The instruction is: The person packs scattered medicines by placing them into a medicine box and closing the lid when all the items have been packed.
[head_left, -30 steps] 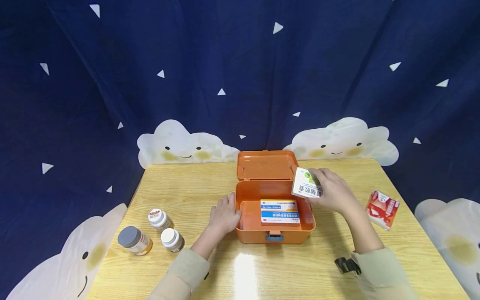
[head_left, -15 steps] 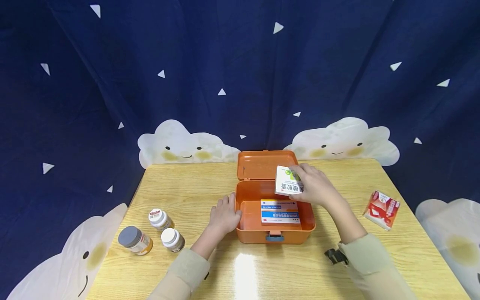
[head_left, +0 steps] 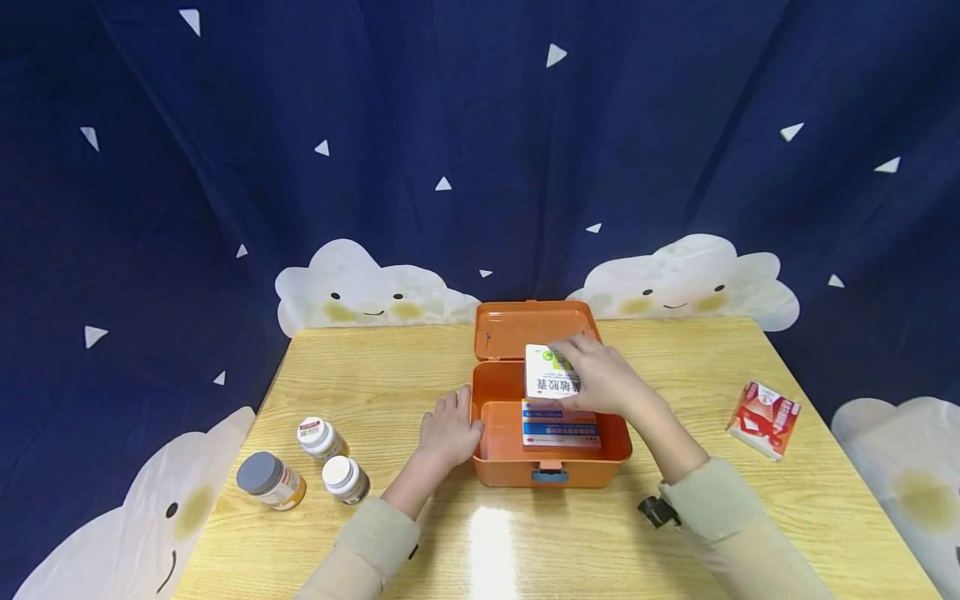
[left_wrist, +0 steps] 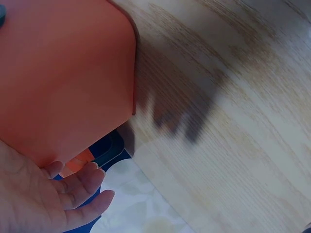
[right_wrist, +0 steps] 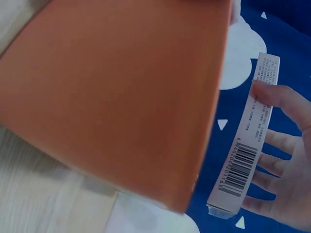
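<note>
My right hand (head_left: 600, 379) pinches a white medicine box (head_left: 546, 372) with green marks, thumb on one side and fingers on the other. In the right wrist view, the barcode side of this medicine box (right_wrist: 238, 165) faces the camera. It is held over an open orange plastic case (head_left: 501, 473), overlapping the back edge of a blue-and-white medicine box (head_left: 562, 433) lying inside. My left hand (head_left: 447, 429) holds the left rim of the case, thumb over the edge. In the left wrist view, its fingers (left_wrist: 80, 191) show beside the orange wall (left_wrist: 73, 87).
A red-and-white box (head_left: 765, 419) lies at the table's right side. To the left stand a grey-capped bottle (head_left: 272, 481) and two white-capped bottles, one behind (head_left: 321, 439) and one in front (head_left: 345, 480). The case's lid (head_left: 532, 327) leans back near the curtain (head_left: 480, 150).
My right hand has carried the white medicine box leftward from the case's right rim to over its middle, slightly lower now. The left hand stays at the rim.
</note>
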### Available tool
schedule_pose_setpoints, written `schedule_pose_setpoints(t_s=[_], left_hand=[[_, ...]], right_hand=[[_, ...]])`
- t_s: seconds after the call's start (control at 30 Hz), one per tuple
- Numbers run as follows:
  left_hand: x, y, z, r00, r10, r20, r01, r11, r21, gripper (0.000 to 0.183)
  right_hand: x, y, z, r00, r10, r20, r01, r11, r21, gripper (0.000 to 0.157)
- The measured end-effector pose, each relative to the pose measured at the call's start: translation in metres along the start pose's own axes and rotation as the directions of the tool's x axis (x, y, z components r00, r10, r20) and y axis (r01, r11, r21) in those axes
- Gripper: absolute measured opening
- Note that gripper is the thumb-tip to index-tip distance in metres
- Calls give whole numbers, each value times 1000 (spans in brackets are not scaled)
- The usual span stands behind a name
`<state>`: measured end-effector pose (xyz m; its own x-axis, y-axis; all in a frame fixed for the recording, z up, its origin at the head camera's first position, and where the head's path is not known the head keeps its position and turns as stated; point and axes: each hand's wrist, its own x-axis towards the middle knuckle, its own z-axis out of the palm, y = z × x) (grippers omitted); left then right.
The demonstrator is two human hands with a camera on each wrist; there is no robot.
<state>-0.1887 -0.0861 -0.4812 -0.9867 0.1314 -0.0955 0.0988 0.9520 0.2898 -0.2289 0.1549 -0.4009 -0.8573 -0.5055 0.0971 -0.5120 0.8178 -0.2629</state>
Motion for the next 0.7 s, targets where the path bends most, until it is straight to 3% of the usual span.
schedule_pose_setpoints(t_s=[0.27,0.7], left_hand=[[0,0,0,1000,0,3,0,1000,1,57],[0,1,-1,1000,1,-3,-1,1000,-10,56]], right_hand=[[2,-5,13,999,-32,26,32,999,10,83],[1,-3,38,991,6,134,-8,1000,17,85]])
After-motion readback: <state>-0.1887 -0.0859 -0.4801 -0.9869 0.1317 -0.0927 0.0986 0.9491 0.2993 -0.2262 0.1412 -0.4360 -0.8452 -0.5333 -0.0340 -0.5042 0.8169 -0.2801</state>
